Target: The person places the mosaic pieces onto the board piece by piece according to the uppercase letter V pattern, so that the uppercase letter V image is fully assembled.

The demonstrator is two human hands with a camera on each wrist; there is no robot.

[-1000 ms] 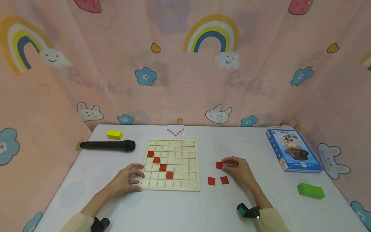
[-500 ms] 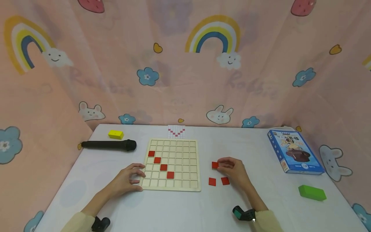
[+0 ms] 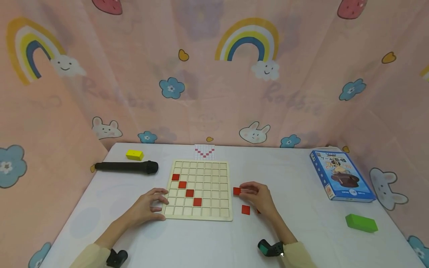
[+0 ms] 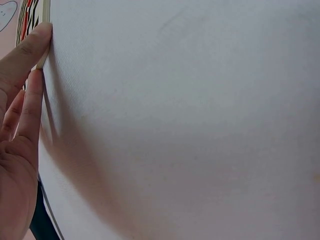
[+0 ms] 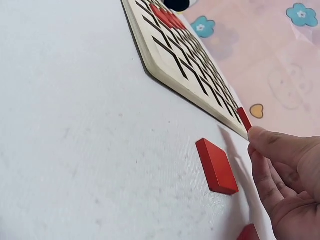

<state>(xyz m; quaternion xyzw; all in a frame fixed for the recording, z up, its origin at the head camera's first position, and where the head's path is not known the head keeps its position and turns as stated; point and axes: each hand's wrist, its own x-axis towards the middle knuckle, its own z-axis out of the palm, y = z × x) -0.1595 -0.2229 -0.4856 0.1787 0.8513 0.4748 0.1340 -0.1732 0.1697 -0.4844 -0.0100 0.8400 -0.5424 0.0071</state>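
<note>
My right hand [image 3: 260, 198] pinches a red square tile [image 3: 237, 191] between thumb and fingers, just off the right edge of the pale grid board [image 3: 214, 178]. The right wrist view shows that tile [image 5: 244, 119] edge-on at the fingertips. Below the hand lies a loose red tile [image 3: 246, 210]; another [image 3: 258, 211] is mostly hidden behind the hand. Several red tiles sit in the board's cells, stepping diagonally from the left side down toward the front, one being the lowest tile [image 3: 197, 202]. My left hand [image 3: 146, 205] rests its thumb and fingertips along the board's left edge.
A card with a red V pattern [image 3: 204, 152] lies behind the board. At back left are a black microphone [image 3: 125, 167] and a yellow block [image 3: 134, 155]. To the right lie a blue box [image 3: 342, 175] and a green block [image 3: 361, 223].
My right hand has moved left toward the board, carrying the pinched tile with it, and now covers most of one loose tile. The left hand stays at the board's edge.
</note>
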